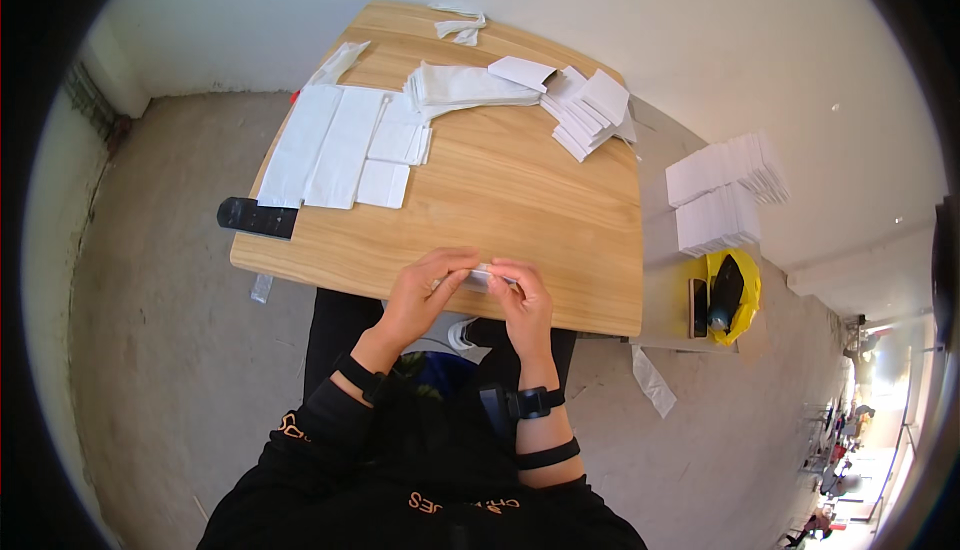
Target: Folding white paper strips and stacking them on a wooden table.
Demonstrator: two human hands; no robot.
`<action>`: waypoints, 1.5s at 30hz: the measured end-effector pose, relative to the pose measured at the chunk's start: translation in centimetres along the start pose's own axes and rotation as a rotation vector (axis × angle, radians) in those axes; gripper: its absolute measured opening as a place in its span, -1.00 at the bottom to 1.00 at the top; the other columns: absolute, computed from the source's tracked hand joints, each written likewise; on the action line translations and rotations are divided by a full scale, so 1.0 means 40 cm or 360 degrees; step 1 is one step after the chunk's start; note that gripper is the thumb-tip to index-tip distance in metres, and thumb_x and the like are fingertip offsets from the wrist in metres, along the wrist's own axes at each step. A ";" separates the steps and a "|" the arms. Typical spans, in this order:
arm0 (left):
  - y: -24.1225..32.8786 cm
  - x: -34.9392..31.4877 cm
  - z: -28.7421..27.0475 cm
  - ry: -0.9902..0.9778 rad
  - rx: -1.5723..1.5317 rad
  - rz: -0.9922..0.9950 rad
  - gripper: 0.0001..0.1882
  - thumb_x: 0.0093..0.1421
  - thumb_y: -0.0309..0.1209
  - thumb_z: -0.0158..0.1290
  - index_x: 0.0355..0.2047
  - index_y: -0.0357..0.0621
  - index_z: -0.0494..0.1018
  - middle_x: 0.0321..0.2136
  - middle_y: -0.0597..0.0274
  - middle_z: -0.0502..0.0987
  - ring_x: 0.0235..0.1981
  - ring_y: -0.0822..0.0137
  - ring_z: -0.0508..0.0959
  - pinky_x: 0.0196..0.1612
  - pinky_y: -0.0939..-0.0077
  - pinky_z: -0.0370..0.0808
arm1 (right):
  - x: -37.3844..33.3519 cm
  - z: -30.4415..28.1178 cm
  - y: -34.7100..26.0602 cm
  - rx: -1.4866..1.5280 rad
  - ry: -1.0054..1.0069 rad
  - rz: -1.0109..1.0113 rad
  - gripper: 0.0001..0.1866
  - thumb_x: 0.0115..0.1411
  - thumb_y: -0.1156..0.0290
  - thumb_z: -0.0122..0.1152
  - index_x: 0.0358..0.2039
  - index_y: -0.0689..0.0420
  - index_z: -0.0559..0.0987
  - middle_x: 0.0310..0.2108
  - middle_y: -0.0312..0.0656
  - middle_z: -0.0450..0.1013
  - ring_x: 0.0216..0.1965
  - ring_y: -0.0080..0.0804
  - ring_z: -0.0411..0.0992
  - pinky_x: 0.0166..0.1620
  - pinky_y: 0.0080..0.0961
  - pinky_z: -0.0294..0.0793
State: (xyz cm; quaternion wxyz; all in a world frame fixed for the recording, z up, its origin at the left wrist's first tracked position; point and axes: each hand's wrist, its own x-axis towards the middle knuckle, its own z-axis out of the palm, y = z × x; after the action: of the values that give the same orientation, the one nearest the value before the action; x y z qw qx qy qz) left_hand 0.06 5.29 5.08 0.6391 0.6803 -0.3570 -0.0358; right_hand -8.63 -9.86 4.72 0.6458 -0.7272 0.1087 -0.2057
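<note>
Your left hand (412, 302) and right hand (526, 304) pinch a small pale piece (478, 279), just below frame centre.
Thumbs and fingers close on its ends, hiding them; it's too small to identify, at the wooden table's (540, 190) lower edge.

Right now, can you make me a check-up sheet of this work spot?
Surface: wooden table, wood grain showing.
Job's things: small piece, kind unclear; white stacks toward the table's left and far sides.
Clutter: black strip over the left edge; scrap at the far edge; yellow bag off to the right.
Hands: left hand and right hand both pinch the small piece at the near edge.
Cables: nothing seen.
Surroundings: pale wall, grey floor.
</note>
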 end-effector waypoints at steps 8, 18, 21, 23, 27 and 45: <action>0.029 -0.014 0.007 0.0097 0.0170 -0.0134 -0.75 0.27 -0.45 0.01 -0.07 -0.28 0.46 -0.13 0.06 0.53 -0.06 0.24 0.50 0.04 0.45 0.37 | 0.006 0.000 -0.007 0.0114 -0.0010 0.0162 -0.80 0.25 0.40 0.19 -0.16 0.21 0.55 -0.15 -0.21 0.39 -0.23 -0.54 0.41 -0.17 -0.62 0.44; -0.012 -0.006 0.025 0.0146 -0.0226 -0.0501 -0.78 0.26 -0.39 0.06 -0.15 -0.25 0.48 -0.24 0.18 0.53 -0.16 0.38 0.47 -0.06 0.51 0.37 | 0.029 -0.002 -0.025 0.0020 -0.0015 0.0212 -0.77 0.27 0.31 0.18 -0.16 0.19 0.54 -0.29 -0.32 0.46 -0.42 -0.64 0.40 -0.27 -0.70 0.38; -0.006 -0.006 0.024 0.0143 -0.0221 -0.0467 -0.78 0.25 -0.41 0.06 -0.14 -0.25 0.48 -0.24 0.15 0.52 -0.16 0.34 0.48 -0.06 0.50 0.38 | 0.024 -0.005 -0.029 0.0035 -0.0046 0.0183 -0.78 0.27 0.34 0.17 -0.17 0.21 0.54 -0.26 -0.30 0.46 -0.34 -0.62 0.43 -0.22 -0.66 0.43; -0.007 -0.010 0.022 0.0140 -0.0177 -0.0422 -0.78 0.25 -0.42 0.06 -0.14 -0.25 0.48 -0.24 0.14 0.52 -0.16 0.32 0.48 -0.06 0.49 0.38 | 0.018 -0.007 -0.019 0.0149 -0.0025 0.0168 -0.82 0.27 0.46 0.14 -0.15 0.23 0.53 -0.16 -0.22 0.42 -0.13 -0.51 0.40 -0.11 -0.60 0.45; -0.009 -0.013 0.015 0.0124 -0.0107 -0.0328 -0.78 0.24 -0.45 0.06 -0.12 -0.25 0.48 -0.22 0.10 0.52 -0.16 0.24 0.49 -0.05 0.47 0.39 | 0.012 -0.008 -0.015 0.0196 -0.0012 0.0186 -0.82 0.26 0.48 0.14 -0.14 0.23 0.52 -0.09 -0.18 0.40 -0.02 -0.47 0.38 -0.03 -0.58 0.43; 0.000 -0.019 -0.034 -0.0019 -0.0220 -0.0456 -0.75 0.28 -0.46 0.00 -0.05 -0.26 0.47 -0.16 0.14 0.55 -0.09 0.35 0.51 -0.01 0.50 0.40 | 0.008 -0.019 -0.005 0.0246 -0.0064 0.0127 -0.84 0.25 0.52 0.14 -0.15 0.21 0.55 -0.06 -0.15 0.39 0.09 -0.35 0.37 0.04 -0.53 0.43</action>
State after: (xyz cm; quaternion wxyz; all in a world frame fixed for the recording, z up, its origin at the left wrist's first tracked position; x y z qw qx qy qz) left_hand 0.18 6.84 5.00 0.6706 0.6784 -0.2567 -0.1553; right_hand -8.71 -10.63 5.02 0.7097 -0.6742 0.1086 -0.1729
